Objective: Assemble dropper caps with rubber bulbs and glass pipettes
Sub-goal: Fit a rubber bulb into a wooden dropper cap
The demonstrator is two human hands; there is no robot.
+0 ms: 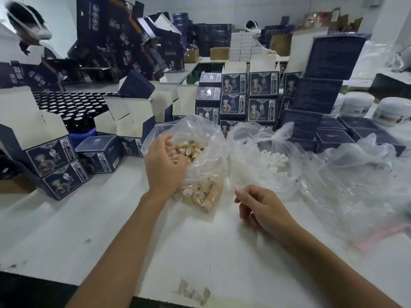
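Nearest the viewer, a white table point(200, 252) carries both forearms. The right hand point(260, 207) hovers low over the tabletop, its fingers loosely curled with thumb and forefinger close together; whether anything small is pinched between them cannot be told.

The left hand point(163, 163) reaches into the open mouth of a clear plastic bag point(200, 174) lying on the table. Its fingers are curled down among the tan caps point(191, 152) heaped inside; whether a cap is actually grasped cannot be told. More tan caps fill the near end of the same bag, just beyond the left wrist.

Just to the right, a second clear bag point(255, 141) holds a pile of white bulbs point(273, 160), apart from both hands. Further right lies crumpled clear plastic point(355, 174).

Behind the bags stand stacked dark printed boxes point(249, 96). To the left are open boxes with pale flaps point(44, 141) and a tray of dark bottles point(73, 103). To the far right sit white jars point(358, 103).

At the back, two people in face masks, one at upper left point(29, 23) and one further off point(253, 32).
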